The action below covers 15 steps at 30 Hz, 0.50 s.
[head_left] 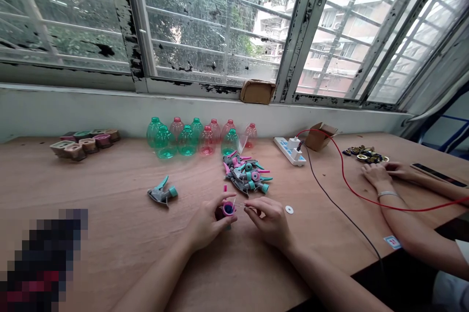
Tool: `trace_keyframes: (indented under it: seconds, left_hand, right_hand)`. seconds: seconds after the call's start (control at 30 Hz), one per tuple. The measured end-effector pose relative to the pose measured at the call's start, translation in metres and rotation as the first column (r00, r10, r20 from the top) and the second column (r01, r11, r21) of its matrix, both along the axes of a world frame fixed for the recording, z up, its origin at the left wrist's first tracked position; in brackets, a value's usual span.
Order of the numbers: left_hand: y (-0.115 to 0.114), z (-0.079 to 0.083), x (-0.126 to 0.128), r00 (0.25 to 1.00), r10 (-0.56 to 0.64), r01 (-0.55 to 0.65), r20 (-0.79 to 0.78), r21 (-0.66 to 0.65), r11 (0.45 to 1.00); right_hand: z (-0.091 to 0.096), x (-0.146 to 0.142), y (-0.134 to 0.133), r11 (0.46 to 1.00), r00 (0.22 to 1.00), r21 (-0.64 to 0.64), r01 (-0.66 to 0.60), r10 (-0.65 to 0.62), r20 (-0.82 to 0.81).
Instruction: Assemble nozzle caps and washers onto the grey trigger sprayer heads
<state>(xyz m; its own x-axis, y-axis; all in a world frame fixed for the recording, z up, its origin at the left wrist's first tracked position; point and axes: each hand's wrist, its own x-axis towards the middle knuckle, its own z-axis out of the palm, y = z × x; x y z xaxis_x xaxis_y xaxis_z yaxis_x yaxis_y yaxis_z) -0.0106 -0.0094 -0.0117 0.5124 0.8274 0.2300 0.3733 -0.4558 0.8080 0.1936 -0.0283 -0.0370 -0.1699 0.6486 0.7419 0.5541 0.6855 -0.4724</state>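
My left hand (209,219) is closed around a spray trigger head with a pink collar (229,209), its open end turned up toward me. A pink lever tip shows above the fingers. Close by on the right, my right hand (269,219) pinches a thin clear tube (240,204) between thumb and fingers, one end near the collar. Beyond both hands lies a pile of grey trigger heads (249,175) with pink and teal parts. A single teal and grey trigger head (163,193) lies on the left. A white washer (289,210) rests right of my right hand.
Several green and pink clear bottles (186,141) stand along the wall. A white power strip (290,151) feeds a black cord and a red cable (346,177) across the right side. Another person's hands (381,175) are by small dark pieces (366,154). Filled containers (86,144) sit back left.
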Motion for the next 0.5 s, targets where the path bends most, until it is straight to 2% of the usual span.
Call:
trace_keyframes:
  seconds: [0.13, 0.27, 0.4, 0.5]
  left_hand:
    - [-0.001, 0.003, -0.001, 1.0, 0.016, -0.016, -0.007, -0.003, 1.0]
    - [-0.001, 0.007, -0.002, 0.995, 0.056, -0.053, -0.083, 0.04, 0.998]
    - [0.0, 0.009, -0.003, 0.989, 0.102, -0.094, -0.11, 0.077, 0.993]
    - [0.001, 0.009, -0.002, 0.99, 0.101, -0.094, -0.099, 0.074, 0.993]
  right_hand:
    - [0.007, 0.012, -0.003, 1.0, 1.0, -0.027, 0.003, -0.004, -0.023]
    - [0.013, 0.037, -0.007, 0.999, 0.999, -0.046, 0.027, -0.025, 0.039]
    - [0.021, 0.082, -0.014, 0.993, 0.973, -0.098, 0.064, -0.04, 0.227]
    - [0.035, 0.122, -0.019, 0.971, 0.898, -0.175, 0.164, -0.073, 0.434]
